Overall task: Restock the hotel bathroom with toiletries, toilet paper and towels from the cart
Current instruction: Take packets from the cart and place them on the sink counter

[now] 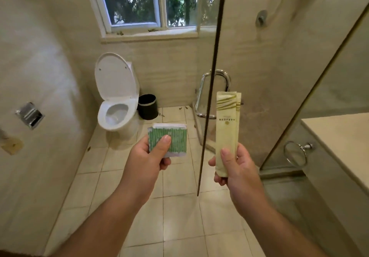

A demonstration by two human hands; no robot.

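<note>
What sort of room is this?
Probably a hotel bathroom: a toilet with its lid up, a glass shower door, a green packet in the left hand, and a long packet in the right hand.

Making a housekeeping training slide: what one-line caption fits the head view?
Left hand holds a green-striped packet, right hand a cream sachet, both raised before the open toilet.

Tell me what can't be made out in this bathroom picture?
Head view, the only one:
Long cream packet in the right hand: print too small to read, wrapper hides contents.
Green striped packet in the left hand: thumb covers part, contents sealed.
Wall paper holder: too small to tell whether it holds a roll.
Counter: cut off by the right edge.
Cart: out of frame.
</note>
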